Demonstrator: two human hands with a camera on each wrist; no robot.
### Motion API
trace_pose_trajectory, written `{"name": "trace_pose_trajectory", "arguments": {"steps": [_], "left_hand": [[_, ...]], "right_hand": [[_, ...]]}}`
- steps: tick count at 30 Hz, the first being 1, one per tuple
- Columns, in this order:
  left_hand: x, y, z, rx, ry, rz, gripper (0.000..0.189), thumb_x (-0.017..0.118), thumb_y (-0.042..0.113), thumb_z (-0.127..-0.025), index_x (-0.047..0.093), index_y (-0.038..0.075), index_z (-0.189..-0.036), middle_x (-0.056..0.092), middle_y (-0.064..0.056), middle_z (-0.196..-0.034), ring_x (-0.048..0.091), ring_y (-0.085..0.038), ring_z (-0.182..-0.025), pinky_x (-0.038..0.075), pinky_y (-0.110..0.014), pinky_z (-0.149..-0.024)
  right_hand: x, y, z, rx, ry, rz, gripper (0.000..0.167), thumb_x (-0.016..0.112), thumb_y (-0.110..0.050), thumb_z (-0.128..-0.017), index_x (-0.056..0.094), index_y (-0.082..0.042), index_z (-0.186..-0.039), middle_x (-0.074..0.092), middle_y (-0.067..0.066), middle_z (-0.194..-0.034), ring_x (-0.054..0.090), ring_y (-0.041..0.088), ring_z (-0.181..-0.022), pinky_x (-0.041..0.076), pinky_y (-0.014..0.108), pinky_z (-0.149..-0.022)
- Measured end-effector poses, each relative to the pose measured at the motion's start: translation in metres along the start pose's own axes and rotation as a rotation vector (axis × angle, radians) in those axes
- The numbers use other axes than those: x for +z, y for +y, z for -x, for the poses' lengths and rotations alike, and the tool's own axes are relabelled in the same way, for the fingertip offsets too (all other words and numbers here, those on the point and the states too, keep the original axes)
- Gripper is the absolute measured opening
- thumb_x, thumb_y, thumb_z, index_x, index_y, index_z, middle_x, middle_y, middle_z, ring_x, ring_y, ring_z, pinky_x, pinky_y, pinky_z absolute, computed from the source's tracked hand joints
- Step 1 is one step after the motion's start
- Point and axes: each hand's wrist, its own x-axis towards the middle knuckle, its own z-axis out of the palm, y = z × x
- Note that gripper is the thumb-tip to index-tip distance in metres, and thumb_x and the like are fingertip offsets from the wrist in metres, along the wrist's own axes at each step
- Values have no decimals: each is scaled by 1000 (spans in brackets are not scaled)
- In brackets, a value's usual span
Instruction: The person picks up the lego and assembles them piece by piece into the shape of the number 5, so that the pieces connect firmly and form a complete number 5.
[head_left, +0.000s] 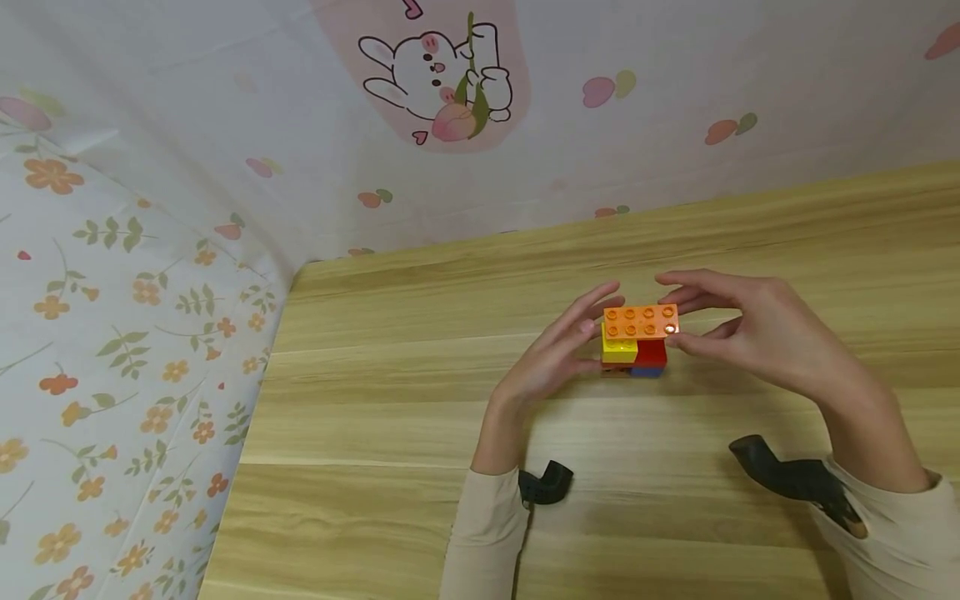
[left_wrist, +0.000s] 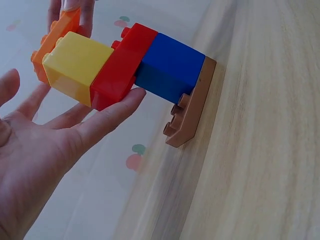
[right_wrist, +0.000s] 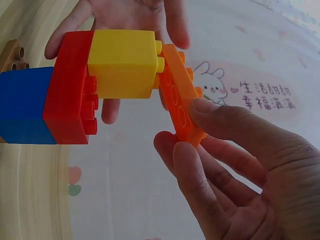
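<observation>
A stack of toy building blocks stands upright on the table: a brown base plate (left_wrist: 186, 122), a blue block (left_wrist: 172, 65), a red block (left_wrist: 124, 65) and a yellow block (left_wrist: 80, 67). An orange brick (head_left: 641, 322) with two rows of studs is at the top, tilted in the right wrist view, its far end at the yellow block's studs. My right hand (head_left: 757, 333) pinches its right end between thumb and fingers. My left hand (head_left: 551, 350) is beside the stack with fingers extended and spread, one fingertip at the red block's edge.
The wooden table (head_left: 360, 358) ends at a patterned cloth wall (head_left: 555, 167) behind the stack and a floral cloth (head_left: 150, 367) on the left. Black curved mounts (head_left: 547, 483) stick out from both beige sleeves (head_left: 487, 533).
</observation>
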Motion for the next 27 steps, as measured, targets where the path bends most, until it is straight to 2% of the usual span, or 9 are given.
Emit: {"name": "trace_pose_trajectory", "arguments": {"steps": [5, 11, 16, 20, 27], "left_hand": [[-3, -7, -1, 8, -2, -6, 47, 30, 9, -101, 24, 15, -147, 28, -8, -147, 38, -25, -127, 41, -51, -91], [-2, -7, -1, 20, 10, -7, 44, 32, 7, -101, 21, 14, -143, 30, -13, -141, 45, -28, -119, 44, -52, -89], [1, -2, 2, 22, 10, -22, 41, 31, 1, -99, 18, 8, -137, 30, -15, -138, 48, -25, -113, 42, -55, -90], [5, 6, 4, 43, -1, -34, 37, 32, -3, -97, 18, 3, -131, 32, -17, -136, 50, -19, -108, 39, -59, -90], [8, 12, 6, 55, -4, -43, 29, 33, -3, -97, 23, 1, -125, 40, -8, -130, 51, -17, -106, 41, -56, -90]], "right_hand": [[1, 0, -1, 12, -11, -1, 63, 80, 4, -66, 57, -6, -124, 66, 9, -103, 53, -11, -89, 50, 14, -60], [1, 0, 0, -1, -13, 11, 60, 81, 5, -64, 60, -4, -119, 66, 8, -101, 54, -8, -87, 50, 14, -59], [2, -1, 0, -9, -38, 3, 58, 82, 4, -64, 61, -6, -117, 66, 6, -102, 57, -4, -86, 50, 15, -59], [2, 0, 0, -10, -50, 5, 56, 82, 3, -64, 62, -6, -115, 66, 6, -102, 56, -5, -84, 50, 16, -59], [3, 0, -1, 2, -66, 22, 56, 82, 2, -64, 61, -5, -115, 66, 5, -101, 57, -2, -83, 51, 17, -59]]}}
